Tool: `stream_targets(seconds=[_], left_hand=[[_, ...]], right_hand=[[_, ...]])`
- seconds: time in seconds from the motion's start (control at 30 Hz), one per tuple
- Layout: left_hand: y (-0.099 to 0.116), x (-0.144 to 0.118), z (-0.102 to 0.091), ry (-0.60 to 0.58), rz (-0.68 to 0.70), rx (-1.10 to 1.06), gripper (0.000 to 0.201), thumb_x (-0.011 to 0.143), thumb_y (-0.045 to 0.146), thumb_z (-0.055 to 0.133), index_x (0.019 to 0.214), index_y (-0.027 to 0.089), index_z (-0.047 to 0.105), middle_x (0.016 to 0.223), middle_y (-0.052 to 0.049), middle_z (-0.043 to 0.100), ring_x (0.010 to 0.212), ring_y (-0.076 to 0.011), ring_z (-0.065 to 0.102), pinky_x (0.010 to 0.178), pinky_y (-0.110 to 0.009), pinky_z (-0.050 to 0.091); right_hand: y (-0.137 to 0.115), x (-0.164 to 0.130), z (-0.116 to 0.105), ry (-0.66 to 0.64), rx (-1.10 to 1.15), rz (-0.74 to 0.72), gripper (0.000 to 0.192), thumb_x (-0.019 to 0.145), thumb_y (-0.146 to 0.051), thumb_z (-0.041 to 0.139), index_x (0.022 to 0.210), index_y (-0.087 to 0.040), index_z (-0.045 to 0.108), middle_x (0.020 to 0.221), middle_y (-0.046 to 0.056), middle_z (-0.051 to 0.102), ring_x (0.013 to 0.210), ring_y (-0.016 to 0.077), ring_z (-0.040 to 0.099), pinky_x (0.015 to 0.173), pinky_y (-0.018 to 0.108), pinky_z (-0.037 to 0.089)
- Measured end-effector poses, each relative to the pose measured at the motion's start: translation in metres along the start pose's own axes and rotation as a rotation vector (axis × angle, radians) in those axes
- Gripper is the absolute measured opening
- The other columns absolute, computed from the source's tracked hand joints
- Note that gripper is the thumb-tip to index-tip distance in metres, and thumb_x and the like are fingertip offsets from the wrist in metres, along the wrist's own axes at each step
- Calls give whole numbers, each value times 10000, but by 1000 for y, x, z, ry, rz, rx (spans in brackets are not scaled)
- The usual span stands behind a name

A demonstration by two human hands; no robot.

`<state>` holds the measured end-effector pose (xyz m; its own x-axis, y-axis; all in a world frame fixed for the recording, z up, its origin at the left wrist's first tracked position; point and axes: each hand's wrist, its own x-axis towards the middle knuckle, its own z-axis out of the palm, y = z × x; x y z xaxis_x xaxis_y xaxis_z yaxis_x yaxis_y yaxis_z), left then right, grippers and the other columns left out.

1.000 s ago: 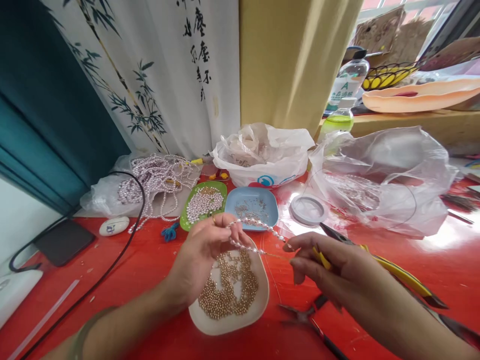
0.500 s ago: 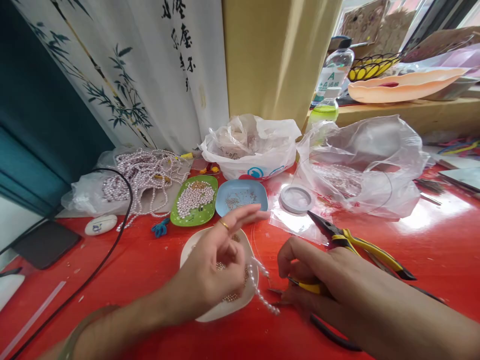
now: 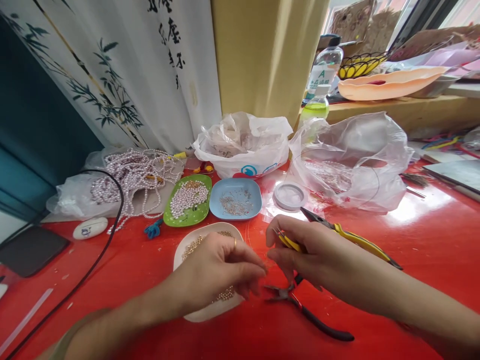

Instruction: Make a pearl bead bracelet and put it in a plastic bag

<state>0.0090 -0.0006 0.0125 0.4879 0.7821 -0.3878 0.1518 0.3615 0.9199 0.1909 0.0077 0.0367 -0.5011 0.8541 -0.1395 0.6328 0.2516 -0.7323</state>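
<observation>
My left hand (image 3: pixel 225 267) reaches over a cream dish (image 3: pixel 213 312) of gold beads (image 3: pixel 193 246). Its thumb and fingers are pinched together, slightly blurred, and what is between them cannot be made out. In my right hand (image 3: pixel 300 247), the fingers are closed round a small yellow-handled tool (image 3: pixel 290 243) with a thin tip pointing up and left. The two hands are close but apart. Below the right hand lie pliers (image 3: pixel 318 320) with dark jaws and black handles. Long-nose pliers (image 3: pixel 360 239) with yellow and black handles rest behind that hand.
Beyond the hands stand a green dish of pearl beads (image 3: pixel 187 220), a blue dish (image 3: pixel 258 202) with small metal pieces, and a grey ring-shaped spool (image 3: pixel 289 196). Plastic bags (image 3: pixel 243 162) line the back. Pearl strands (image 3: pixel 138 170) and a black cable (image 3: pixel 108 237) lie left.
My left hand has turned, its raised fingers coming down into a pinch; the pearl strand under it no longer shows. My right hand has shifted up and left, exposing the black-handled pliers. The view has moved slightly.
</observation>
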Motion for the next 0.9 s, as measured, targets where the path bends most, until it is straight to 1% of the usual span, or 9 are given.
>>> stream_targets(seconds=[0.13, 0.17, 0.3, 0.4, 0.5, 0.57, 0.7, 0.83, 0.9], left_hand=[[4, 2, -11, 97, 50, 56, 111, 689, 229, 603, 627, 138, 586, 447, 24, 551, 412, -77, 488, 421, -174, 370], [5, 1, -14, 136, 65, 68, 116, 694, 232, 598, 625, 139, 582, 432, 31, 536, 396, -69, 465, 404, -167, 344], [10, 1, -21, 238, 100, 94, 162, 718, 251, 575, 597, 143, 576, 389, 48, 478, 363, -54, 398, 380, -164, 300], [12, 2, -24, 280, 99, 95, 160, 718, 252, 579, 598, 146, 577, 378, 54, 463, 354, -50, 377, 374, -163, 286], [12, 2, -26, 303, 113, 87, 181, 717, 270, 588, 588, 145, 573, 372, 60, 444, 353, -47, 357, 380, -166, 279], [12, 2, -28, 296, 116, 77, 186, 718, 286, 588, 594, 147, 582, 369, 64, 432, 349, -48, 344, 378, -171, 272], [13, 2, -30, 289, 127, 81, 170, 720, 290, 585, 628, 148, 607, 384, 60, 445, 360, -52, 356, 387, -176, 282], [13, 1, -33, 287, 135, 93, 182, 723, 302, 587, 635, 143, 607, 407, 49, 468, 388, -57, 389, 409, -178, 307], [13, 0, -34, 284, 137, 89, 190, 723, 301, 587, 616, 144, 595, 410, 45, 471, 397, -62, 398, 413, -181, 312]], right_hand=[[24, 14, 3, 202, -498, -25, 75, 803, -153, 446, 753, -189, 488, 623, 0, 576, 533, 129, 504, 451, 223, 300], [31, 17, 5, 214, -644, -11, 58, 810, -185, 462, 773, -180, 506, 647, 23, 597, 556, 155, 531, 445, 234, 282], [45, 22, 12, 100, -944, -47, 113, 815, -215, 502, 744, -150, 561, 733, 77, 626, 677, 226, 584, 444, 255, 292], [41, 22, 19, 128, -963, -158, 112, 794, -242, 536, 751, -152, 586, 757, 79, 617, 716, 233, 572, 496, 279, 363], [36, 26, 31, 158, -839, -333, 77, 776, -189, 543, 812, -152, 599, 804, 69, 602, 718, 195, 547, 561, 287, 413], [37, 31, 41, 156, -792, -423, 89, 791, -194, 528, 790, -144, 601, 791, 70, 587, 713, 185, 526, 589, 291, 430], [43, 41, 53, 181, -833, -459, 86, 793, -155, 528, 771, -130, 607, 775, 77, 576, 711, 186, 515, 580, 289, 442], [44, 42, 53, 143, -934, -511, 129, 751, -38, 511, 712, -112, 608, 710, 82, 579, 636, 183, 526, 464, 267, 403], [43, 42, 52, 129, -900, -499, 167, 731, 0, 482, 701, -106, 607, 694, 91, 584, 626, 187, 536, 428, 257, 374]])
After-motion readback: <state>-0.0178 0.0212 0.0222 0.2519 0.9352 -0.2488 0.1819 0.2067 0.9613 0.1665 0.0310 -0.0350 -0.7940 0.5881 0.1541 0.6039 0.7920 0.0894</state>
